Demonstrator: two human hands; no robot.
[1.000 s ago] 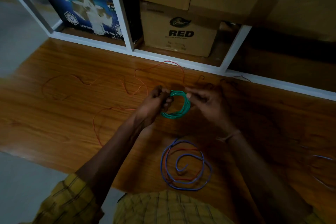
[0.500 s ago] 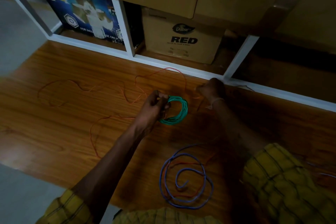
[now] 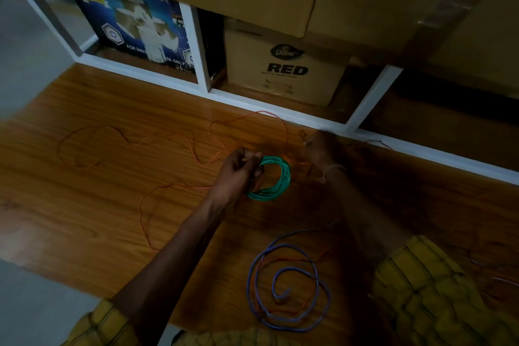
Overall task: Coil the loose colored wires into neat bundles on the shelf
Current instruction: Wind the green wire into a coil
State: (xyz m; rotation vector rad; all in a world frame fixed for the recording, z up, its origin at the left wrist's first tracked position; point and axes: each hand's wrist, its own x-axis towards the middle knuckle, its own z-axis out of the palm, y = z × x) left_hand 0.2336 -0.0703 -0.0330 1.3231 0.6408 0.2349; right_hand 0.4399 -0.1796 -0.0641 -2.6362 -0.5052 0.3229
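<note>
From the head camera I see a person in yellow checked sleeves (image 3: 427,286) working over a wooden shelf board (image 3: 92,205) under dim light. The left hand (image 3: 238,171) clenches the left side of the green wire coil (image 3: 276,180), a tight bundle of several turns held just above the board. Just right of the coil, the right hand (image 3: 320,149) reaches toward the white shelf frame (image 3: 306,118), its back turned to the camera; I cannot tell whether its fingers grasp anything, though an orange wire (image 3: 174,185) passes close by it. That orange wire sprawls loose over the board left of and behind the coil, in wide irregular loops. Nearer the person than the coil, a blue wire (image 3: 289,284) lies flat in a loose spiral, a thin red strand threaded among its turns. Behind the coil, beyond the frame, stands a brown carton (image 3: 286,70) printed "RED", with a blue printed box (image 3: 132,28) to its left.
</note>
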